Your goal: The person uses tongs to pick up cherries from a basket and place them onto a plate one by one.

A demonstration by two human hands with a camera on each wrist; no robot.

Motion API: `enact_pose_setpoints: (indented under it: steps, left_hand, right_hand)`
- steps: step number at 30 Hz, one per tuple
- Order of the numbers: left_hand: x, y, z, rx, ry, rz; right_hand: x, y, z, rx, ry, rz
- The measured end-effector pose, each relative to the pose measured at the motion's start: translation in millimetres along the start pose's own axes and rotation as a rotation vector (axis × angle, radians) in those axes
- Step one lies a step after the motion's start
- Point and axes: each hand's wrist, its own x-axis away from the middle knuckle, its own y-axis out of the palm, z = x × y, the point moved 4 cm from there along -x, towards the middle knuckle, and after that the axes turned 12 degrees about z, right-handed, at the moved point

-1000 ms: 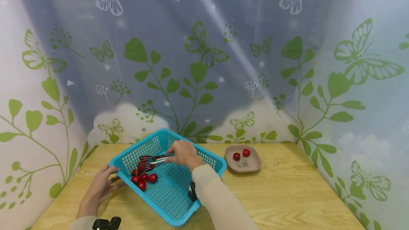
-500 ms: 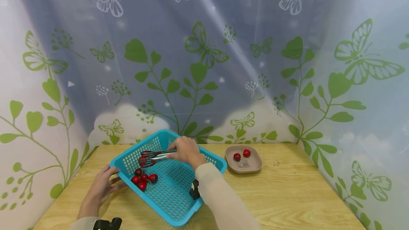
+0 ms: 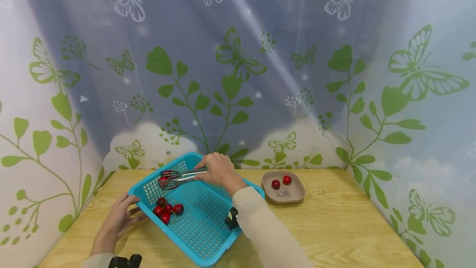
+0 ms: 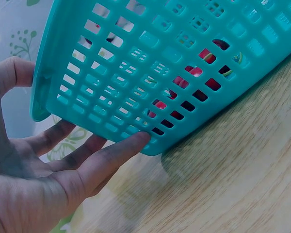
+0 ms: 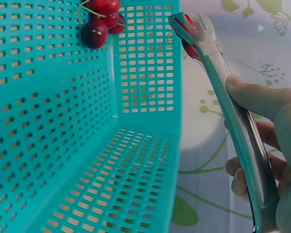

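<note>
A turquoise perforated basket [image 3: 178,240] stands on the table, turned at an angle. My left hand [image 3: 115,216] holds its left corner; in the left wrist view the thumb is at the rim and fingertips press the outer side. My right hand [image 5: 286,131] grips metal tongs [image 5: 240,126] with fork-like ends. Between those ends is a red cherry [image 5: 190,50], partly hidden by the prongs. In the head view the tongs reach over the basket's left part, and in the right wrist view their ends show at the rim. Several red cherries [image 3: 168,208] lie clustered in the left corner below.
To the right of the basket, a small beige square dish [image 3: 295,190] carries two cherries [image 3: 281,182]. The wooden table [image 3: 334,226] ends at a patterned curtain [image 3: 282,73] with butterflies and leaves behind it and at both sides.
My right hand has raised the tongs and moved them slightly toward the back, lifting a cherry away from the cluster. My left hand stays at the basket's corner.
</note>
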Motion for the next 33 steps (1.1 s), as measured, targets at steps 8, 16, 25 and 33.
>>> enact_pose_setpoints:
  steps: [8, 16, 25, 33]
  left_hand:
    - [1.9, 2.2, 0.8, -0.015, 0.013, 0.008]
    - [0.1, 1.3, -0.7, -0.017, 0.007, 0.003]
    - [-1.6, 1.0, -0.4, -0.015, 0.002, -0.002]
    - [-0.2, 1.1, -0.1, -0.013, -0.003, 0.002]
  right_hand:
    - [1.1, -21.3, -1.4, 0.022, -0.034, 0.006]
    - [6.4, -36.2, 1.4, 0.015, -0.056, 0.020]
    - [14.8, -48.3, 7.6, 0.029, -0.091, 0.070]
    - [26.6, -57.4, 10.2, -0.019, -0.119, 0.098]
